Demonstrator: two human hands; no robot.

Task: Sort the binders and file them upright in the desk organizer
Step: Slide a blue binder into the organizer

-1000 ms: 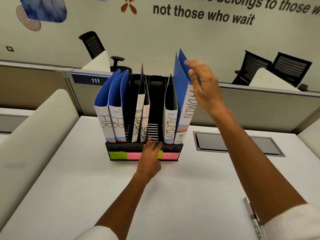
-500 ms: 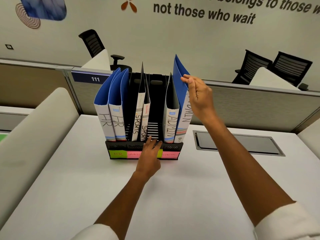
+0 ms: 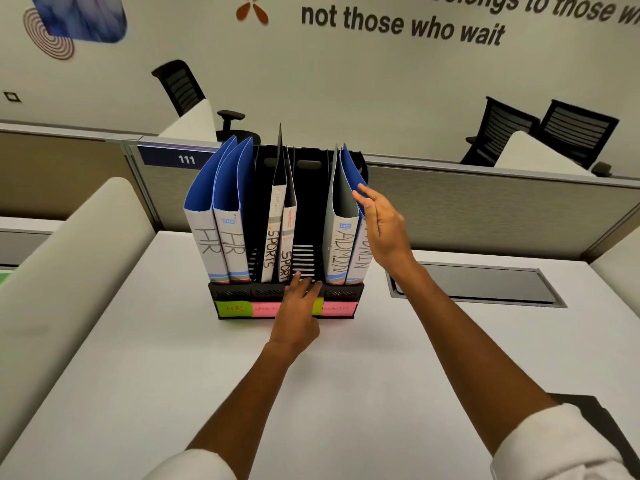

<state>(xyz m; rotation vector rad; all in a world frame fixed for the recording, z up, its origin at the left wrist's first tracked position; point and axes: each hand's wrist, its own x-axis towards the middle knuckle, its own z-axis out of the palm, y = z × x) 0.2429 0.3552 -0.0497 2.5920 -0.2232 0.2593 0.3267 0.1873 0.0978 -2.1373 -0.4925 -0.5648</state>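
Binders stand upright, spines toward the camera, in the black desk organizer (image 3: 239, 292) on the white desk (image 3: 173, 375): two HR binders (image 3: 221, 247) left, two SPORTS binders (image 3: 277, 244) in the middle, two ADMIN binders (image 3: 341, 247) right. The right hand (image 3: 381, 226) has dropped from the outer ADMIN cover's top and now lies flat-fingered against it, gripping nothing. The left hand (image 3: 298, 311) still rests, fingers spread, on the organizer's front lip.

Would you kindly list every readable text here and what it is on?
"HR": two blue binders.
"SPORTS": two thin binders.
"ADMIN": two right binders.
"HR", "ADMIN": sticky labels on organizer; middle one unreadable.
"111": partition plate.
"not those who wait": wall.
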